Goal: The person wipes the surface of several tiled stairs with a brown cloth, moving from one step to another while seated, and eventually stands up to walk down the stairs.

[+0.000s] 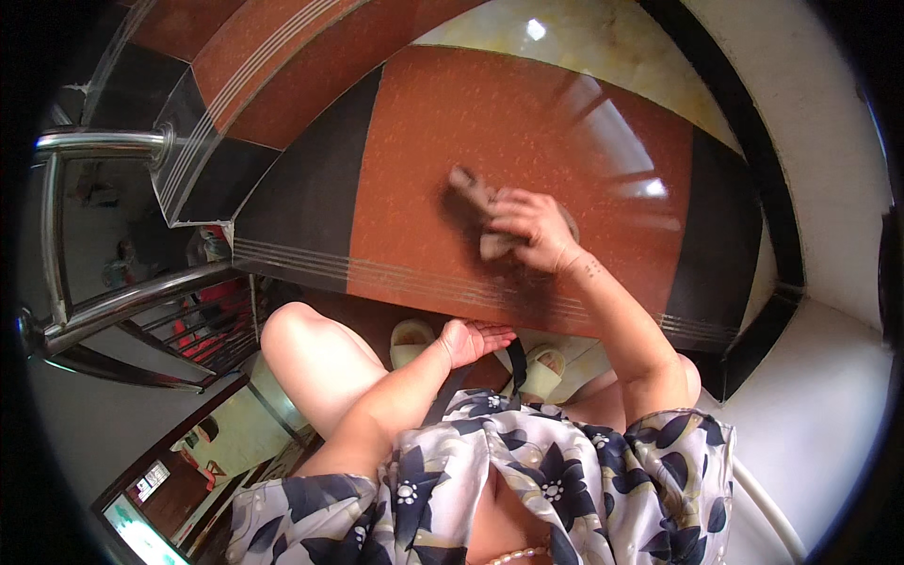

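My right hand (530,227) is on a bunched greyish-brown cloth (470,187), fingers curled over it. The cloth lies against the glossy reddish-brown tile (424,134) of a stair landing or step, and both hand and cloth look blurred. One end of the cloth sticks out past my fingertips; the rest is partly covered by my palm. Below the step's front edge, my left hand (479,342) hangs palm up with fingers extended, holding nothing. It is close to the grooved nosing lines (438,279) and above my knees and slippers.
Black tile bands (304,191) border the step at both sides. Higher steps (261,85) curve up at the upper left. Shiny metal railing (141,304) stands at the left, a white wall (840,346) at the right. Pale slippers (540,374) are on the floor below.
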